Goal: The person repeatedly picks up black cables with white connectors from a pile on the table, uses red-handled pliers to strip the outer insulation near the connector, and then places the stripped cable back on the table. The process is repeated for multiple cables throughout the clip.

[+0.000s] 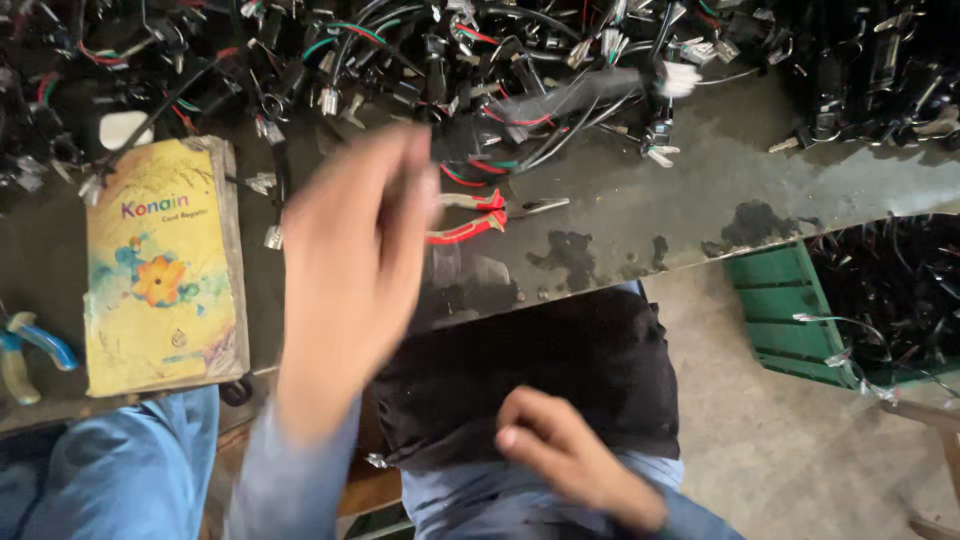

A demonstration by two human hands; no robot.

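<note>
Left hand (350,270) is up in the air over the bench (620,215), blurred with motion, fingers drawn together and pointing toward the far side; something thin seems to sit between the fingertips, but the blur hides it, so I cannot tell whether it is gripping anything. Right hand (560,450) is low, down on the person's lap, fingers curled loosely onto a black cloth (560,370) that drapes over the blue trousers, touching it rather than clutching it. Just beyond the left hand, red-handled pliers (480,218) lie flat on the dark bench, untouched, jaws pointing right. Behind them sprawls a big heap of black wiring (480,60), with red and green wires and small metal connectors, filling the far edge of the bench. To the left lies a worn yellow notebook (160,265) with a flower on its cover, flat on the bench beside the left forearm. At the far left edge, blue-handled pliers (25,350) poke into view. Off the bench on the right, a green crate (775,305) stands on the floor, filled with more black wires.
</note>
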